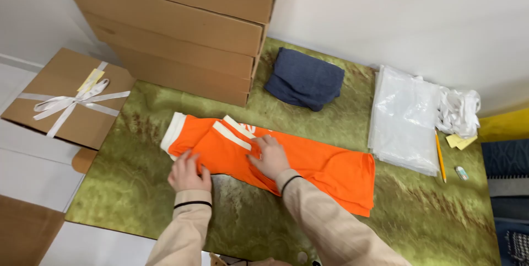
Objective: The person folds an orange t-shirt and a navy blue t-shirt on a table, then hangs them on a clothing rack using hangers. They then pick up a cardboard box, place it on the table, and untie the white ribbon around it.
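We have the orange shirt (286, 158) with white-trimmed sleeves lying partly folded in the middle of the green mat (138, 189). Our left hand (187, 173) presses flat on its near collar-side edge, fingers spread, gripping nothing. Our right hand (269, 156) lies open, palm down, on the folded sleeve. Beyond the shirt sit a folded dark blue garment (305, 78), stacked cardboard boxes (182, 29) and clear plastic bags (405, 120) beside a pencil (440, 157).
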